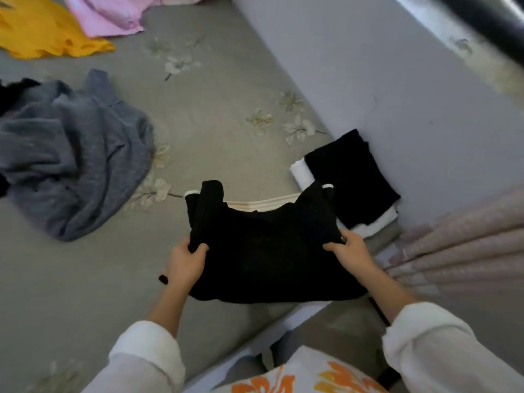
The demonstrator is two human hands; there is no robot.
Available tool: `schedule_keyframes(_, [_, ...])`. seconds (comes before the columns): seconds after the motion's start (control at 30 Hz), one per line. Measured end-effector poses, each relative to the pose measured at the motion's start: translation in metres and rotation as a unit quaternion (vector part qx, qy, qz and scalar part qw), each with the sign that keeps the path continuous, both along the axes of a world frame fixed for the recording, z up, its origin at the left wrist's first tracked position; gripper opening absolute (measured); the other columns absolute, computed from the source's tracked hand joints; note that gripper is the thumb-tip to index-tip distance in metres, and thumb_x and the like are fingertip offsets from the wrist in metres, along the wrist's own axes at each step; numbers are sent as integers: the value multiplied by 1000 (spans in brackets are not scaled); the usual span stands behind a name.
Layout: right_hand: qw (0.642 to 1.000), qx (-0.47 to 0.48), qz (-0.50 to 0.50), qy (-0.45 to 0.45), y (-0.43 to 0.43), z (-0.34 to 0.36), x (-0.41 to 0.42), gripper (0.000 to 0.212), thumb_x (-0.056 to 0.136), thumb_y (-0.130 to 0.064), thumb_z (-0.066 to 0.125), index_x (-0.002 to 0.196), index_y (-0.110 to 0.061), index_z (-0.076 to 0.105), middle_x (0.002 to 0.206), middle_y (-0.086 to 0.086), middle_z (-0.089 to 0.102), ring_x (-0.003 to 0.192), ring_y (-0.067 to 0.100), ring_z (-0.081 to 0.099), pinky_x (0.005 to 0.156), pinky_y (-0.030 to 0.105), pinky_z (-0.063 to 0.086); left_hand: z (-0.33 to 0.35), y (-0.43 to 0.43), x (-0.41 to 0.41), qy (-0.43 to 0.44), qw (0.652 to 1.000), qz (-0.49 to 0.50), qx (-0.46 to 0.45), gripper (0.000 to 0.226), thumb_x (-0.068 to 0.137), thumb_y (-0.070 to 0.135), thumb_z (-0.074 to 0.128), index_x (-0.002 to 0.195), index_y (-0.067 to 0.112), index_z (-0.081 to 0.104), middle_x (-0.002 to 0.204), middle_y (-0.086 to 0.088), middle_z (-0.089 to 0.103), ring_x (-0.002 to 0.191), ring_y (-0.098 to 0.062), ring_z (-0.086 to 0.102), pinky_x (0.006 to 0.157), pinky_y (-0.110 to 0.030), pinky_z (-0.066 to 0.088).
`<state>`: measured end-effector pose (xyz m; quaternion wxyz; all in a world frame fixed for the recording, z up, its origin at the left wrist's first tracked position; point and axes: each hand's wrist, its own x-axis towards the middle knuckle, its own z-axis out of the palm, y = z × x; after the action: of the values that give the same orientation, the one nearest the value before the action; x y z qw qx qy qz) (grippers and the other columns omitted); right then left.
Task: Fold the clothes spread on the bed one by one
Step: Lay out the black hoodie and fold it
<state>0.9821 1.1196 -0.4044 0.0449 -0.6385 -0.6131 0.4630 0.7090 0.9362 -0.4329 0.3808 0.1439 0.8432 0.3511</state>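
A black garment (263, 251) lies at the centre of the frame, near the lower edge of the bed (212, 109), whose grey-green sheet carries a pale flower print. A cream band (263, 205) shows along the garment's upper edge, with small white tips at both upper corners. The left hand (187, 260), lower centre-left, has its fingers curled round a bunched fold on the garment's left side, and a strip of black cloth stands up from that grip. The right hand (348, 249), lower centre-right, pinches the garment's right edge between thumb and fingers. Both arms wear white sleeves (147, 361) pushed back from the wrists. Just to the upper right of the garment, against the lilac wall (397, 80), sits a folded stack: a black piece (351, 177) on top of a white piece (302, 170). At the left of the frame a grey garment (73, 154) lies crumpled, well apart from the hands, with a bit of dark cloth (11, 92) at its upper left edge. In the upper left corner a yellow garment (42, 32) and a pink garment (107, 15) lie side by side, touching. Pleated pinkish fabric (467, 245) hangs at the right edge, and white cloth with an orange flower print (312, 375) fills the bottom centre
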Motion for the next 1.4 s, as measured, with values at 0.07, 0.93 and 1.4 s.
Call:
schedule_keyframes(0.07, [998,12,-54,22,8,11,17,23,81,-10,69,103,-11,65,94,8,68,89,24,65,85,43,53,11,40,4,10,999,-33,27,14,92,19,53,88,7,59,72,-11,62,68,-25,59,63,-34,42])
schedule_keyframes(0.93, [903,-55,-425,46,156,-56,115,39,84,-7,67,120,-2,54,111,15,64,100,33,63,83,39,52,29,467,71,223,927,-302,28,57,94,26,47,148,29,28,151,-13,27,139,-31,26,112,-51,17])
schedule_keyframes(1.4, [958,-73,57,-270,205,-107,114,97,87,-61,51,152,-26,-11,158,11,-20,144,37,-17,113,61,0,-84,425,139,264,813,-500,-138,89,83,76,36,149,39,-11,157,-9,-24,142,-34,-26,107,-65,-10])
